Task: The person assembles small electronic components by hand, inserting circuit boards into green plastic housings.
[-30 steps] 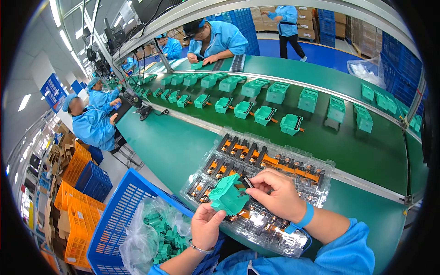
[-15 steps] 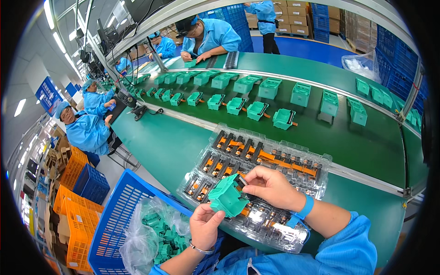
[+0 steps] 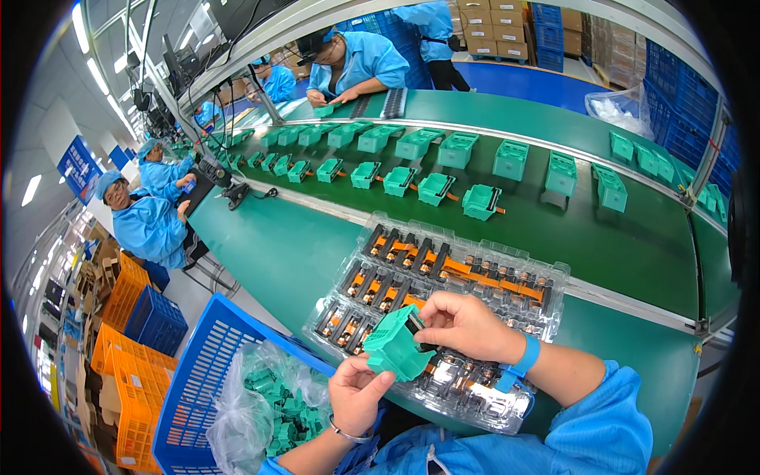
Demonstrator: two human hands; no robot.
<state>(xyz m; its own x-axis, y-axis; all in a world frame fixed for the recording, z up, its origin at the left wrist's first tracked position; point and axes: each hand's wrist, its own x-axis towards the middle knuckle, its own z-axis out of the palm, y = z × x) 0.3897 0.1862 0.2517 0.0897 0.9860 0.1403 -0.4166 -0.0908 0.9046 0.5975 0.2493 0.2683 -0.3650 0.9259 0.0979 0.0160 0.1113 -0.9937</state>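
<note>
My left hand (image 3: 358, 396) grips a green plastic housing (image 3: 393, 348) from below, its thumb along the side. The housing is tilted, with its open side facing right. The fingers of my right hand (image 3: 469, 326) pinch a small black part (image 3: 415, 324) at the housing's upper edge. How far the part sits inside is hidden by the fingers. A blue wrist strap (image 3: 526, 356) circles my right wrist. Beneath both hands lies a clear plastic tray (image 3: 518, 418), holding several black parts with orange flat strips (image 3: 511, 286).
Beyond the tray, a green belt (image 3: 586, 245) carries rows of green housings (image 3: 481, 203). A blue crate (image 3: 184, 412) with bagged green housings stands at my left. Orange crates (image 3: 141, 404) are stacked farther left. A co-worker (image 3: 356, 63) handles a housing across the belt.
The housing in my left hand has turned, showing more of its open side, and the black part lies closer against it. Housings on the belt have shifted slightly left.
</note>
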